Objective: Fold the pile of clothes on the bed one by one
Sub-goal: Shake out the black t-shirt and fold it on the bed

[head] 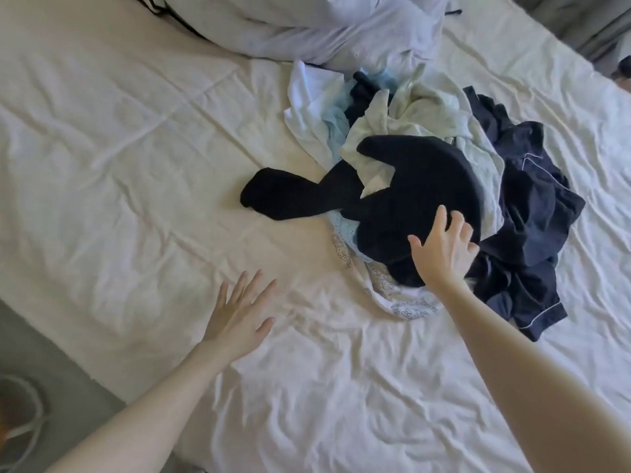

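1. Black garment (420, 199) on top of clothes pile (426, 107), mid-bed (136, 148); sleeve stretched left, long axis left-right.
2. Right hand (444, 247) over garment's near edge, fingers spread.
3. Left hand (239, 315) above sheet, fingers splayed, empty.

A crumpled black knit garment (420, 199) atop the clothes pile is touched by the right hand (444, 250); the left hand (239, 315) is held spread over the cream-sheeted bed (136, 165).

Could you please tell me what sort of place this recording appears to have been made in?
Most likely a bedroom at home. A bed with a wrinkled cream sheet fills the view, a rumpled pale duvet lies at its far end, and a pile of clothes sits on it, waiting to be folded.
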The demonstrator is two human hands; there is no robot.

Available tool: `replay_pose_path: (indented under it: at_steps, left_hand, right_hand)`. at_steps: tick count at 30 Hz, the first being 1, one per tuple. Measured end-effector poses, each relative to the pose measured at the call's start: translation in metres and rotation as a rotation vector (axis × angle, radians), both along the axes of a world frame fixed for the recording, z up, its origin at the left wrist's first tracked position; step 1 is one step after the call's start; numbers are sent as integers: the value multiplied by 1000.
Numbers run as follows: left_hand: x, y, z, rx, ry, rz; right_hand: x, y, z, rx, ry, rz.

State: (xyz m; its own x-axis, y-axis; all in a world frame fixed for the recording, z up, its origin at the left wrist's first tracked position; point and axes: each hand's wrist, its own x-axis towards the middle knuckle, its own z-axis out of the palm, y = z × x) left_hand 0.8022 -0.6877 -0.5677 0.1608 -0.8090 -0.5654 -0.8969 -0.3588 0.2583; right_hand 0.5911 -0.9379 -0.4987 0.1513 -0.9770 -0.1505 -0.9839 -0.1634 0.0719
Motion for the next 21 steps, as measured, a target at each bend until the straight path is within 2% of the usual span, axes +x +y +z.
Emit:
replay_pose_path:
  at_steps: [3, 5, 8, 12, 14, 18, 19, 21]
  left_hand:
    - [-13, -2, -31, 80, -5, -60]
    - [-18, 1, -46, 108, -17, -74]
    - [-16, 0, -57, 163, -14, -85]
    - [-10, -11, -52, 247, 76, -68]
    - [-16, -21, -38, 212, 274, 133]
    - [-34, -29, 11, 77, 915, 928]
    - [-39, -28, 24, 89, 1034, 1047]
    - [-47, -23, 46, 125, 1223, 1122]
  right_hand:
    - [-17, -8, -33, 78, 92, 62]
    - [-23, -10, -50, 66, 53, 94]
    - [-22, -9, -63, 33, -122, 92]
    - [-8, 29, -51, 64, -437, 86]
    - [0, 61, -39, 125, -576, 55]
    - [11, 128, -14, 294, -743, 32]
    - [13, 144, -8, 332, -778, 35]
    - [19, 178, 3, 432, -836, 74]
